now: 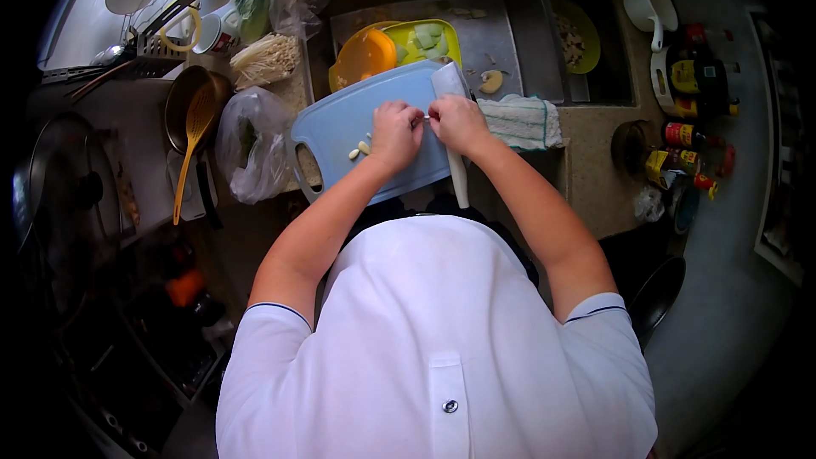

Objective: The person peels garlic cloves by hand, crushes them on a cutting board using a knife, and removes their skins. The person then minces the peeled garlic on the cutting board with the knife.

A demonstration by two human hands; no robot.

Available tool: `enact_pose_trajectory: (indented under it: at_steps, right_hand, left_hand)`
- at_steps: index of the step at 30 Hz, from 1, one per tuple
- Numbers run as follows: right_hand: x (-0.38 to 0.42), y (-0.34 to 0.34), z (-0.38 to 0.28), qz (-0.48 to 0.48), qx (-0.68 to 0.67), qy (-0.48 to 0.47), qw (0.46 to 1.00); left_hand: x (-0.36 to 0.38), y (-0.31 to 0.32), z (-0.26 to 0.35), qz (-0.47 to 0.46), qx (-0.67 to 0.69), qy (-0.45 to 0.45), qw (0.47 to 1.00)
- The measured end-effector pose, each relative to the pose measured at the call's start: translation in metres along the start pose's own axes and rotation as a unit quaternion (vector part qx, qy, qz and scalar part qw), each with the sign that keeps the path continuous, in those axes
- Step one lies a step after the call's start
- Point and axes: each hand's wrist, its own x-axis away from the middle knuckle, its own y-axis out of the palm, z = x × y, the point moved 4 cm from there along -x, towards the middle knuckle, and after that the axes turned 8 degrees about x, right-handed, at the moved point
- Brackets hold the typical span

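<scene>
My left hand (398,134) and my right hand (459,123) meet over a light blue cutting board (340,115), fingertips pinched together. Between them shows a small pale piece that looks like a garlic clove (427,117), mostly hidden by the fingers. A few peeled garlic cloves (365,148) lie on the board beside my left wrist. Under my right hand a kitchen knife (459,183) rests along the board's right side, its broad blade pointing to the sink and its white handle toward my body.
Behind the board, the sink (501,21) holds an orange bowl (367,53) and a green basket (455,34) with pale green pieces. A striped cloth (523,121) lies right. Enoki mushrooms (265,59), a plastic bag (253,144) and a pan (178,106) with an orange slotted spoon (200,119) stand left; bottles (684,134) right.
</scene>
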Motion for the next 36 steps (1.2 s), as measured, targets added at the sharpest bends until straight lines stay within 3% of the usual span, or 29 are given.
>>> enact_pose_trajectory:
  at_steps: [3,6,8,10,12,13,15,16,20,29,36]
  right_hand:
    - [0.002,0.003,0.002,0.017,0.019,-0.025,0.999]
    - [0.004,-0.012,0.002,0.088,-0.039,0.008,0.995]
    - [0.003,-0.028,0.012,0.177,-0.088,0.042,0.979]
    - [0.0,-0.038,0.037,0.207,-0.084,0.052,0.973]
    - [0.006,-0.06,0.055,0.335,0.015,0.148,0.93]
    - [0.008,-0.063,0.054,0.335,0.015,0.149,0.93]
    - [0.018,-0.064,0.046,0.278,-0.004,0.123,0.953]
    - [0.023,-0.06,0.035,0.215,-0.035,0.107,0.97]
    - [0.047,-0.017,-0.019,0.078,-0.067,-0.069,0.992]
    - [0.036,0.019,-0.04,0.013,0.032,-0.025,0.999]
    - [0.032,0.018,-0.045,0.027,0.02,-0.089,0.996]
  left_hand:
    - [0.0,-0.007,-0.001,0.008,-0.028,0.013,1.0]
    - [0.001,-0.012,-0.003,0.002,-0.028,0.018,0.999]
    - [0.0,-0.014,-0.003,-0.006,-0.028,0.029,0.999]
    - [-0.002,-0.017,-0.002,-0.013,-0.029,0.039,0.999]
    - [-0.004,-0.017,-0.005,-0.059,0.0,-0.008,0.998]
    - [-0.005,-0.017,-0.008,-0.06,0.0,-0.007,0.998]
    - [-0.006,-0.02,-0.024,-0.036,0.112,-0.107,0.987]
    - [-0.007,-0.027,-0.024,-0.037,0.112,-0.108,0.987]
    - [-0.005,-0.053,-0.042,-0.049,0.113,-0.159,0.98]
    - [0.027,-0.085,-0.038,0.072,0.139,-0.197,0.968]
    - [0.041,-0.073,-0.022,0.079,0.115,-0.131,0.982]
